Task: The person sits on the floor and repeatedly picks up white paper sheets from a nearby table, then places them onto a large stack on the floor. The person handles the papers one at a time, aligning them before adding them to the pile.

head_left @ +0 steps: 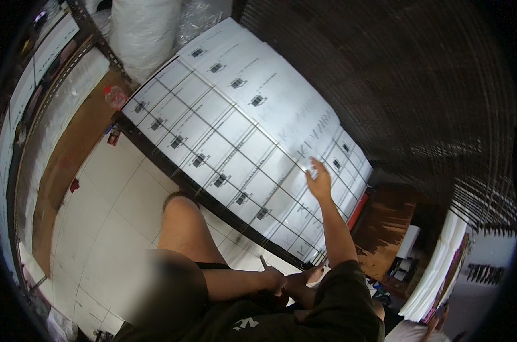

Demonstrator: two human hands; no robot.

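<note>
My right hand (319,181) reaches out over a broad block of white cartons (213,119) at the middle. Its fingers are spread at the carton surface, near large dark hand-drawn letters, and nothing shows in its grasp. Whether the fingertips touch cannot be told. Close to my body, my left hand (274,282) is closed around a slim pen-like stick (263,261), whose tip points up. Thin dark lines cross the cartons in a grid, and small black printed marks repeat over them.
Dark slatted stacks (406,74) rise along the far right. A large white wrapped bundle (144,40) stands at the back left, near a clear bottle with a red cap (116,97). Pale tiled floor (110,188) lies left of my bare knee (181,219). A worn brown board (384,228) is at right.
</note>
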